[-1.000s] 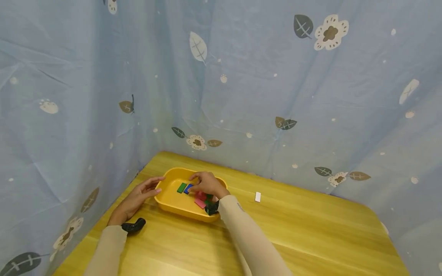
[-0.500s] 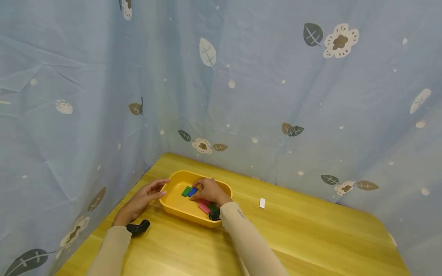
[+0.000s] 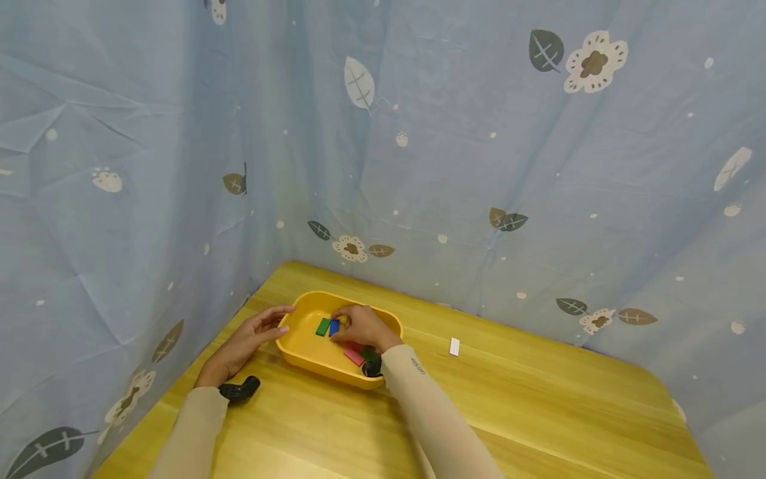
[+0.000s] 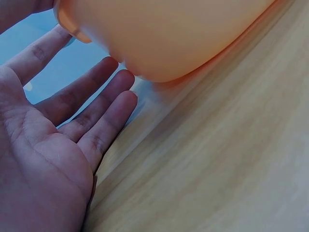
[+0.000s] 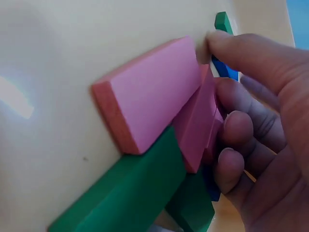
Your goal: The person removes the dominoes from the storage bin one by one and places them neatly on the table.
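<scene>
Tabletop (image 4: 217, 145) shows at left wrist, blue block (image 5: 227, 71) at right.

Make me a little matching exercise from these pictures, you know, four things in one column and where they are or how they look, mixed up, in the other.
Column one
1. Curtain
2. Left hand
3. White block
4. Right hand

Column two
A. At the rim of the yellow tub, palm outside
B. Inside the tub, fingers at a blue block
C. Pale blue and printed
D. Lying on the table, outside the tub

Right pairs: 1-C; 2-A; 3-D; 4-B
</scene>
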Action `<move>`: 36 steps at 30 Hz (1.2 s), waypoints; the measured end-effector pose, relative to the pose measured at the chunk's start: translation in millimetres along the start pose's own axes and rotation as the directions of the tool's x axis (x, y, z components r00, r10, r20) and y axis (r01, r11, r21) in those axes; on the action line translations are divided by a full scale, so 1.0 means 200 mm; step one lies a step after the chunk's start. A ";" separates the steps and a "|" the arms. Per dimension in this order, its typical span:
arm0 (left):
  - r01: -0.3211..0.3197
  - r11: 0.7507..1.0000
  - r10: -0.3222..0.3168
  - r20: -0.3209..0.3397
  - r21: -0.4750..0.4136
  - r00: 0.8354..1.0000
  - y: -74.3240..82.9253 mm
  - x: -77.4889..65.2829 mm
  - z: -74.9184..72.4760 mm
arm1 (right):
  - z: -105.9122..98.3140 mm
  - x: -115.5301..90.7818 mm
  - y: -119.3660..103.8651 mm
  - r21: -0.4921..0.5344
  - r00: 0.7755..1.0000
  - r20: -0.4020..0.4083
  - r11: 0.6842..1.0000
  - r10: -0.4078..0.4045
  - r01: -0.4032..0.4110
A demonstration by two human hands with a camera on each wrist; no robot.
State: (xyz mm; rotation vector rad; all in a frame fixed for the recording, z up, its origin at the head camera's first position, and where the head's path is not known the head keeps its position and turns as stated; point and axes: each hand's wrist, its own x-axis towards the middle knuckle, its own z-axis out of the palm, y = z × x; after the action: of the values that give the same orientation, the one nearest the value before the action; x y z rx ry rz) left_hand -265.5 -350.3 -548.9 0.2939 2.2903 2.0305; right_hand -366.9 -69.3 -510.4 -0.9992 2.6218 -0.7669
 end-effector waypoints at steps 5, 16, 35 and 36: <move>-0.007 1.000 0.007 0.012 0.000 1.000 0.00 0.01 0.01 | -0.01 -0.01 0.02 0.005 1.000 0.003 1.000 0.028 -0.028; -0.028 1.000 0.027 0.076 0.001 0.997 -0.02 0.07 0.05 | -0.09 -0.09 0.04 0.053 0.999 -0.010 0.998 0.042 -0.042; -0.017 0.999 0.014 0.068 0.041 0.998 -0.09 -0.01 -0.13 | -0.29 -0.25 -0.06 0.173 0.997 -0.072 0.984 -0.025 0.038; -0.011 0.999 0.009 0.057 0.044 0.998 -0.09 -0.03 -0.15 | -0.30 -0.26 -0.06 0.165 0.997 -0.071 0.985 -0.033 0.044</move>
State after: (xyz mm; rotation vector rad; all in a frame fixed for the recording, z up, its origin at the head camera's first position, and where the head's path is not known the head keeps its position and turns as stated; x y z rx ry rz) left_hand -266.6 -382.3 -562.9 0.3617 2.3078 1.9514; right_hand -344.4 -19.3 -452.2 -0.9953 2.5496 -1.0279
